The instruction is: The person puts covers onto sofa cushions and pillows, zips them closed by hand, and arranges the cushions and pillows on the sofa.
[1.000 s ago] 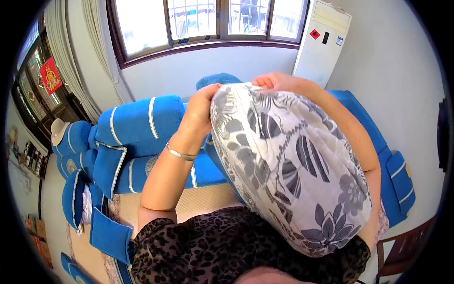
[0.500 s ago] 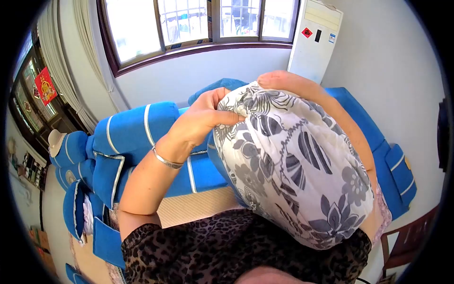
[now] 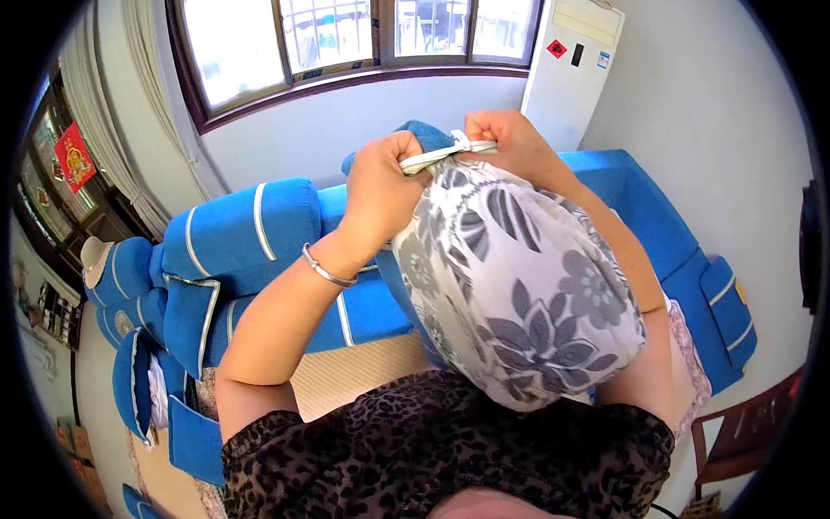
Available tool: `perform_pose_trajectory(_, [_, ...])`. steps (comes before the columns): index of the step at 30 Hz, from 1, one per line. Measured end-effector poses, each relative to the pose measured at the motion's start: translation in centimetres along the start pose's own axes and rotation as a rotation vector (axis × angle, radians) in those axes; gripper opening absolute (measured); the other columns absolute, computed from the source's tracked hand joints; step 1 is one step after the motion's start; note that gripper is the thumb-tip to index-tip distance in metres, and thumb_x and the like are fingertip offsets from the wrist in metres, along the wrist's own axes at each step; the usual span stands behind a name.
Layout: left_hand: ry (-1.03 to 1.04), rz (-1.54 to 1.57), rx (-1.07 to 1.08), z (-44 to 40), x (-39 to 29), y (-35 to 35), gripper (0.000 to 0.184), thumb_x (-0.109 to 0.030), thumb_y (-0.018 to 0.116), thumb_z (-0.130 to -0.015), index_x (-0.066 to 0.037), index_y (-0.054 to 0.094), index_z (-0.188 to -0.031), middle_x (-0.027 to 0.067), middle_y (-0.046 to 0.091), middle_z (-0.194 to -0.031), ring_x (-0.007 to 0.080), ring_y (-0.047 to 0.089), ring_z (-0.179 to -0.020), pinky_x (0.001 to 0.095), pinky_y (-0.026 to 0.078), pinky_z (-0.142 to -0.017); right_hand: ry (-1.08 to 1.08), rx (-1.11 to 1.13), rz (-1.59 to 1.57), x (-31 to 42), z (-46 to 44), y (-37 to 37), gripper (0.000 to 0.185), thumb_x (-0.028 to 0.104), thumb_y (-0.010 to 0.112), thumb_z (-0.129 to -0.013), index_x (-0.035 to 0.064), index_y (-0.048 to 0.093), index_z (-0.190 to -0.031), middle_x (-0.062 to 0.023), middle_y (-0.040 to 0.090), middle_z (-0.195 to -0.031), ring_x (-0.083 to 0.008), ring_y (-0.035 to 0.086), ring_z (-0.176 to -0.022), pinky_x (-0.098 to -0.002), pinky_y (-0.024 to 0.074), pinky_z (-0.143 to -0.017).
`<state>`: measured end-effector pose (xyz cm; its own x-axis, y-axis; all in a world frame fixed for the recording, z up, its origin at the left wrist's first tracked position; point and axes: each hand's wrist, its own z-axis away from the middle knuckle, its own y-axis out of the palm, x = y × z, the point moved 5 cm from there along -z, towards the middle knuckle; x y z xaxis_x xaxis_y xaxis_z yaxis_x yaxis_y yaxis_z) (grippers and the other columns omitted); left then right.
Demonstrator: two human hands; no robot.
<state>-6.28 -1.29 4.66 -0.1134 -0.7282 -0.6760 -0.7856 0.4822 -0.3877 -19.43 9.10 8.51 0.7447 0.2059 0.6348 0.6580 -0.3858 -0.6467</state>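
A bulging cloth bundle (image 3: 519, 294), white with a grey flower and leaf print, hangs between my forearms in front of my chest. Across its gathered top runs a white cord (image 3: 430, 158) with a small knot or loop near the right end. My left hand (image 3: 380, 177), with a silver bangle on the wrist, is closed on the cord's left part. Curled fingers of my right hand (image 3: 523, 147) grip the cord on the other side, close to the knot. What fills the bundle is hidden.
A blue sofa (image 3: 246, 216) with white stripes stands ahead, its corner (image 3: 622, 190) behind my right arm. Blue cushions (image 3: 186, 324) lie at the left. A white cabinet-like unit (image 3: 571, 73) stands beside the window; a dark wooden chair (image 3: 748, 432) is at the lower right.
My right hand has come from the bundle's far side onto its top, and the white cord now shows stretched between both hands. The bundle hangs lower and slightly further left.
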Motion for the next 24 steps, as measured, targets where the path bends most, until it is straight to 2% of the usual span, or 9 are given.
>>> perform_pose_trajectory(2, [0.084,-0.188,-0.161,0.4,-1.2,-0.3,0.018,-0.006,0.066,-0.065,-0.005,0.048,-0.061,0.0149,0.051,-0.060,0.0352,0.049,-0.055,0.0375,0.036,-0.049,-0.033,-0.154,0.197,0.2,0.1,-0.1,0.023,0.008,0.070,-0.070,0.0024,0.049,-0.067,-0.0022,0.047,-0.058,-0.0080,0.039,-0.057,-0.0264,0.0347,-0.051])
perform_pose_trajectory(5, [0.175,-0.213,-0.288,1.8,-2.6,-1.0,0.017,-0.007,0.066,-0.067,-0.006,0.049,-0.063,0.0131,0.053,-0.061,0.0334,0.051,-0.055,0.0387,0.037,-0.049,-0.127,-0.285,0.107,1.0,1.2,-0.2,0.022,0.007,0.069,-0.070,0.0017,0.047,-0.066,-0.0035,0.042,-0.056,-0.0078,0.039,-0.056,-0.0267,0.0340,-0.050])
perform_pose_trajectory(8, [0.314,-0.291,-0.311,4.6,-4.8,-1.5,0.017,-0.007,0.066,-0.066,-0.009,0.051,-0.073,0.0091,0.053,-0.064,0.0290,0.053,-0.054,0.0372,0.038,-0.048,0.077,-0.078,0.115,1.4,3.2,-1.1,0.019,0.008,0.067,-0.072,0.0017,0.049,-0.070,-0.0017,0.045,-0.061,-0.0076,0.040,-0.060,-0.0253,0.0351,-0.053])
perform_pose_trajectory(10, [0.363,-0.315,-0.354,6.0,-5.8,-1.8,0.022,-0.006,0.067,-0.064,-0.010,0.050,-0.078,0.0066,0.051,-0.062,0.0260,0.054,-0.055,0.0346,0.038,-0.047,0.076,0.046,-0.088,3.7,4.8,-1.2,0.021,0.010,0.068,-0.071,0.0019,0.050,-0.076,-0.0005,0.048,-0.067,-0.0072,0.042,-0.065,-0.0239,0.0360,-0.058])
perform_pose_trajectory(14, [0.253,-0.340,-0.299,6.8,-5.6,-2.0,0.020,-0.003,0.067,-0.064,-0.008,0.052,-0.076,0.0075,0.052,-0.063,0.0246,0.052,-0.053,0.0328,0.038,-0.046,0.104,0.225,-0.326,5.4,6.5,-1.5,0.034,0.014,0.073,-0.066,0.0023,0.049,-0.088,0.0012,0.049,-0.078,-0.0065,0.043,-0.072,-0.0210,0.0362,-0.065])
perform_pose_trajectory(17, [0.150,-0.073,-0.234,6.7,-4.8,-1.4,0.015,0.002,0.064,-0.067,-0.006,0.052,-0.074,0.0057,0.048,-0.059,0.0174,0.048,-0.050,0.0289,0.036,-0.046,0.105,0.254,-0.186,6.1,7.3,-1.7,0.041,0.016,0.076,-0.062,0.0031,0.049,-0.089,0.0020,0.049,-0.077,-0.0065,0.043,-0.072,-0.0205,0.0364,-0.065])
perform_pose_trajectory(18, [0.080,0.098,-0.207,6.6,-4.8,-1.0,0.014,0.003,0.062,-0.068,-0.005,0.052,-0.074,0.0046,0.046,-0.058,0.0146,0.045,-0.049,0.0276,0.035,-0.046,0.124,0.191,-0.209,6.0,7.6,-1.5,0.039,0.015,0.076,-0.060,0.0043,0.049,-0.086,-0.0001,0.048,-0.075,-0.0066,0.043,-0.072,-0.0211,0.0358,-0.064])
perform_pose_trajectory(20, [0.009,0.328,-0.200,6.8,-4.9,0.2,0.014,0.009,0.057,-0.072,-0.004,0.053,-0.076,0.0005,0.040,-0.054,0.0074,0.038,-0.050,0.0241,0.031,-0.046,0.125,0.054,0.002,6.3,8.4,-1.7,0.035,0.012,0.076,-0.060,0.0048,0.047,-0.079,-0.0008,0.047,-0.070,-0.0069,0.043,-0.068,-0.0218,0.0352,-0.061])
perform_pose_trajectory(24, [0.029,0.354,-0.152,8.6,-8.1,1.1,0.017,0.008,0.060,-0.070,-0.004,0.054,-0.081,0.0017,0.040,-0.054,0.0099,0.040,-0.049,0.0258,0.032,-0.045,0.103,-0.266,0.157,5.7,11.1,-1.8,0.033,0.006,0.075,-0.060,0.0056,0.042,-0.063,-0.0003,0.040,-0.057,-0.0072,0.040,-0.057,-0.0233,0.0311,-0.050])
